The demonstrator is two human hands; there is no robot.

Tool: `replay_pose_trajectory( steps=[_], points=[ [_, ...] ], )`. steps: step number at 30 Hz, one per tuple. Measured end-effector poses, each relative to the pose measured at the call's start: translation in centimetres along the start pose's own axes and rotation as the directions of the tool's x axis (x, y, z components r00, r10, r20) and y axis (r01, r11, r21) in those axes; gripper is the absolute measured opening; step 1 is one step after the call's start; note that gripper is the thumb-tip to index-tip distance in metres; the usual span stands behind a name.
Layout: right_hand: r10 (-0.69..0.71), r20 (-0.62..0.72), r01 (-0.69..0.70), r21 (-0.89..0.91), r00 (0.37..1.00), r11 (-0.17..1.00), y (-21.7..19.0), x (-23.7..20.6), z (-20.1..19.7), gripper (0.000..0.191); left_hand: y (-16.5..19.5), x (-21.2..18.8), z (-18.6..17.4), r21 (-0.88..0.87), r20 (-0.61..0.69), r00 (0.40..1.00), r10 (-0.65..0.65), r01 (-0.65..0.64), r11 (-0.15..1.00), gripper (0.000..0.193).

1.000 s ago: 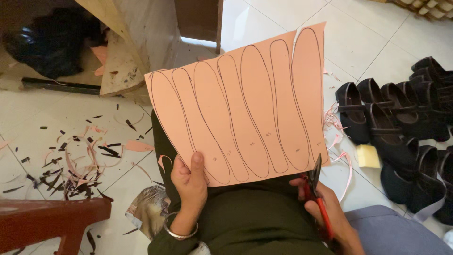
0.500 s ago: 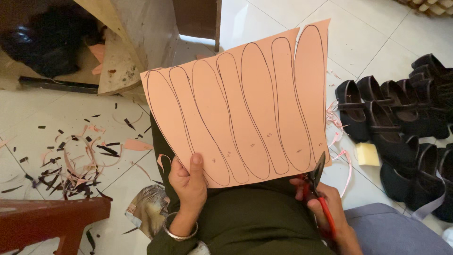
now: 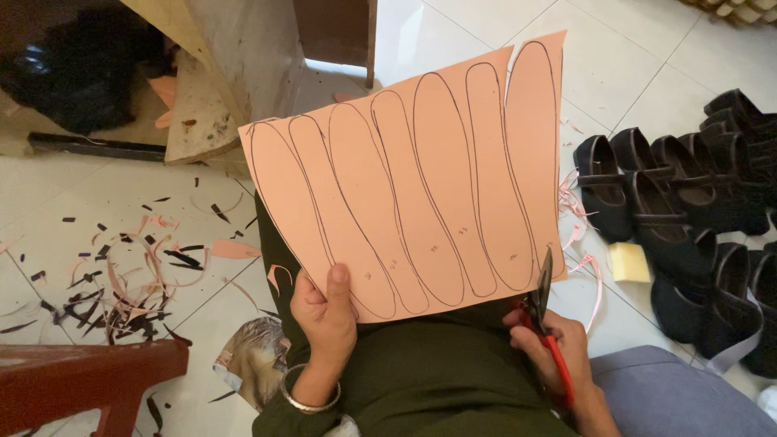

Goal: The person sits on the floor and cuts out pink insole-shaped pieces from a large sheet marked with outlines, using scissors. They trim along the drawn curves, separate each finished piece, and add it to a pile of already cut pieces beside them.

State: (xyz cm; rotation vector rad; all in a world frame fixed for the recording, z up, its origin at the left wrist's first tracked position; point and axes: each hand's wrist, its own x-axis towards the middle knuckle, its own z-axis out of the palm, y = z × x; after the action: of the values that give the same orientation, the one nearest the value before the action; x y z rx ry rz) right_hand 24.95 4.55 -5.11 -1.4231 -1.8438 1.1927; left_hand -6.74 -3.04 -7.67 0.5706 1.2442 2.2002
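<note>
A large salmon-pink sheet (image 3: 421, 178) with several long insole outlines drawn in black is held up over my lap. My left hand (image 3: 324, 311) pinches its lower left edge, thumb on top. My right hand (image 3: 558, 348) grips red-handled scissors (image 3: 544, 311), whose dark blades point up at the sheet's lower right corner, beside the rightmost outline. A slit runs down from the sheet's top edge between the two rightmost outlines.
Black shoes (image 3: 688, 210) lie in rows on the white tile floor at right, with a yellow sponge block (image 3: 630, 262) beside them. Pink and black offcuts (image 3: 137, 275) litter the floor at left. A red-brown stool (image 3: 89, 380) stands at lower left.
The sheet has shifted slightly left and lower in view. The scissors have moved up to its lower right corner.
</note>
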Motion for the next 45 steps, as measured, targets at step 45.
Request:
replay_pose_trajectory(
  steps=[45],
  points=[
    [0.101,0.029,-0.105,0.255,0.995,0.961,2.7,-0.2,0.8,0.035,2.0,1.3,0.6,0.061,0.127,0.988,0.092,-0.1,0.993,0.024]
  ],
)
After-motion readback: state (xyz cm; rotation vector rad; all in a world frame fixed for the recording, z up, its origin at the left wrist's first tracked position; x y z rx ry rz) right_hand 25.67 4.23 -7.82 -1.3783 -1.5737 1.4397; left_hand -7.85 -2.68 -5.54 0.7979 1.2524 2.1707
